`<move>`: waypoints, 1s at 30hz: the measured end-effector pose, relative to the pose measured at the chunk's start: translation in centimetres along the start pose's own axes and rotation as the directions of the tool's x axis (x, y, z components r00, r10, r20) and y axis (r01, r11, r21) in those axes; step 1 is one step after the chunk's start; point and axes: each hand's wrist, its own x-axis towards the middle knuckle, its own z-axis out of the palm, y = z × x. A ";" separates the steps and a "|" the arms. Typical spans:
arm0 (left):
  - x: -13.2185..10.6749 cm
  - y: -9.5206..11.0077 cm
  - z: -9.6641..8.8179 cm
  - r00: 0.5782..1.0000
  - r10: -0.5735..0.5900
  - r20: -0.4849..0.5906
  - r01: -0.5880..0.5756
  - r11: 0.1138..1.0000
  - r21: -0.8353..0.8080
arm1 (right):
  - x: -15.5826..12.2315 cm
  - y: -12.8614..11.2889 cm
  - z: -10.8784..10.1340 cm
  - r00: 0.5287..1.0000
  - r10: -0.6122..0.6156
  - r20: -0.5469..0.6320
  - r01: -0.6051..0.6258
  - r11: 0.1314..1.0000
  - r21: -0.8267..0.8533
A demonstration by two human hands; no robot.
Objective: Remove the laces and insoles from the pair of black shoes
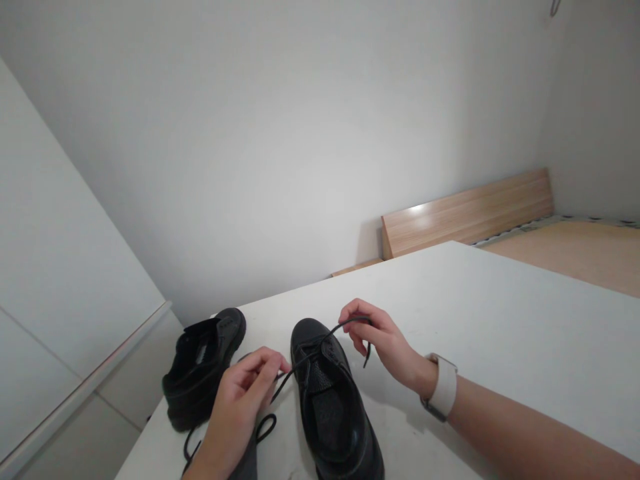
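Two black lace-up shoes stand on a white table (pixel 500 320). The nearer shoe (pixel 333 407) points away from me, between my hands. My left hand (pixel 243 400) pinches one end of its black lace (pixel 300 363) to the left of the shoe, pulling it taut. My right hand (pixel 383 340) pinches the other lace end above and to the right of the toe; the tip dangles below the fingers. I wear a white watch (pixel 443 387) on the right wrist. The second shoe (pixel 205 367) sits at the table's left corner, its loose lace trailing near my left wrist.
A white wall rises behind the table. A white cabinet (pixel 50 287) stands at the left. A wooden bed frame (pixel 470 213) and a wooden surface lie at the back right. The table's left edge runs close to the second shoe.
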 end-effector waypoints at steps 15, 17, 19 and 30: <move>-0.5 0.4 0.8 0.996 0.052 0.070 -0.048 0.997 -0.062 | 0.5 2.0 0.2 0.986 0.159 -0.045 -0.165 0.964 -0.209; -0.1 0.0 1.1 0.991 0.131 0.026 -0.133 0.980 0.146 | 0.5 2.7 0.1 0.989 0.142 -0.041 -0.148 0.948 -0.280; 0.4 -0.5 1.2 0.987 0.159 -0.033 -0.146 0.958 0.247 | 0.4 3.0 0.1 0.993 0.114 -0.042 -0.121 0.941 -0.317; 1.0 -2.2 1.2 0.997 0.059 -0.052 -0.046 0.972 0.232 | 0.3 2.9 1.2 0.992 0.079 -0.093 -0.108 0.924 -0.366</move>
